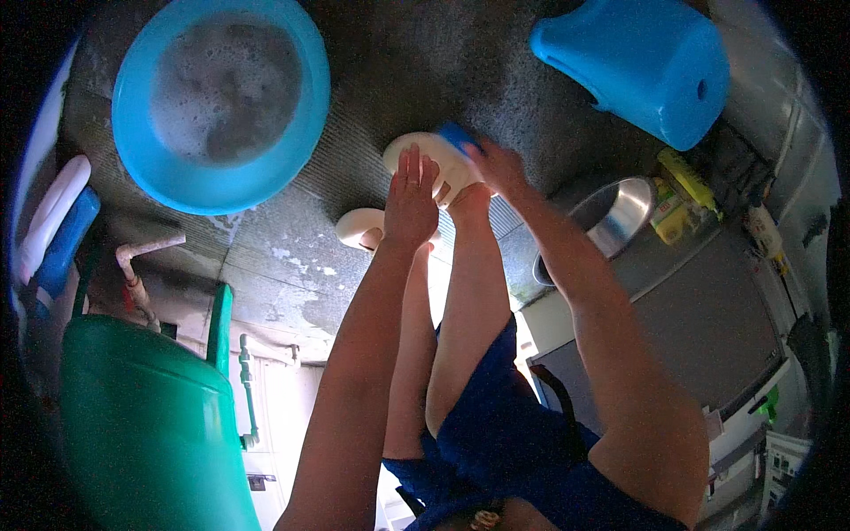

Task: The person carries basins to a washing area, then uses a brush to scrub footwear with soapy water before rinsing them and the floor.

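My left hand [409,190] lies with fingers stretched flat against a cream slipper [404,148] on my raised foot. At that slipper's right end, my right hand [500,170] grips a blue scrubber [456,137], its exact type hard to make out. A second cream slipper [359,226] is lower and to the left on the wet grey floor, partly behind my left hand and arm. My bare legs [465,292] reach up between my two forearms.
A blue basin [137,106] of sudsy water is upper left; a blue plastic stool [664,80] upper right. A steel basin [633,212] and yellow bottles [673,212] sit at right. A green barrel [146,416], pipes [155,252] and white and blue items [57,221] line the left.
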Tool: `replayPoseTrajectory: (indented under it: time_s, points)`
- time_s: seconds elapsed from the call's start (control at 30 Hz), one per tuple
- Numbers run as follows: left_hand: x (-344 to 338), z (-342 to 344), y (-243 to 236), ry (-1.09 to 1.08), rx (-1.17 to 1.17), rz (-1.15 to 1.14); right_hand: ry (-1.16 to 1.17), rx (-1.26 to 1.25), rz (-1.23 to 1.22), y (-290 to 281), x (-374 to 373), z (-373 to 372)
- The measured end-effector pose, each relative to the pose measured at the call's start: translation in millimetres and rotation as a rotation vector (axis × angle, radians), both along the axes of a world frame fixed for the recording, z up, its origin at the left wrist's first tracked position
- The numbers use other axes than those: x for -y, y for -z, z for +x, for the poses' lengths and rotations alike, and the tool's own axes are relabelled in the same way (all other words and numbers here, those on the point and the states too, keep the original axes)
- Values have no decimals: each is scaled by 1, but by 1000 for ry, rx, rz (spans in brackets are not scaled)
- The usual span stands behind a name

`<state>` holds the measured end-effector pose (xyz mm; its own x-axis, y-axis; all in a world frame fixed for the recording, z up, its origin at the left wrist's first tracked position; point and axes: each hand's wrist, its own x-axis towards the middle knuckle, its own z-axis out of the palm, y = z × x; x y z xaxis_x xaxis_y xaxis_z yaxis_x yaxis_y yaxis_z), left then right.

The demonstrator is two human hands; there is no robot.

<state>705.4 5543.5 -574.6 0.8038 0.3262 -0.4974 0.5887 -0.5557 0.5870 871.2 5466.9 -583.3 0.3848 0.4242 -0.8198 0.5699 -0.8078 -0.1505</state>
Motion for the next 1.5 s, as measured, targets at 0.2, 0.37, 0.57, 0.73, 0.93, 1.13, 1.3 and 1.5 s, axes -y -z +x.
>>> replayPoseTrajectory:
  time_s: [0.2,0.37,0.57,0.73,0.93,1.13,1.3,1.5]
  points:
    - [-9,-6,1,42,-34,38,153,-158,138,5,40,18]
    - [0,3,-3,-49,34,-55,-7,-24,28,18,-5,21]
    - [-2,-13,-6,-17,-28,-32,193,22,1,-3,67,-10]
    - [-4,6,0,-281,-27,-278,55,228,219,-8,52,-29]
    - [-10,-5,-3,-444,-28,-380,-149,6,128,-20,51,-5]
    - [-38,0,-4,-341,-58,-330,-602,-128,149,-20,23,17]
    - [-33,7,2,-267,-178,-328,-525,-96,132,-19,10,18]
    - [-39,-3,4,-219,-210,-261,217,-180,117,7,47,14]
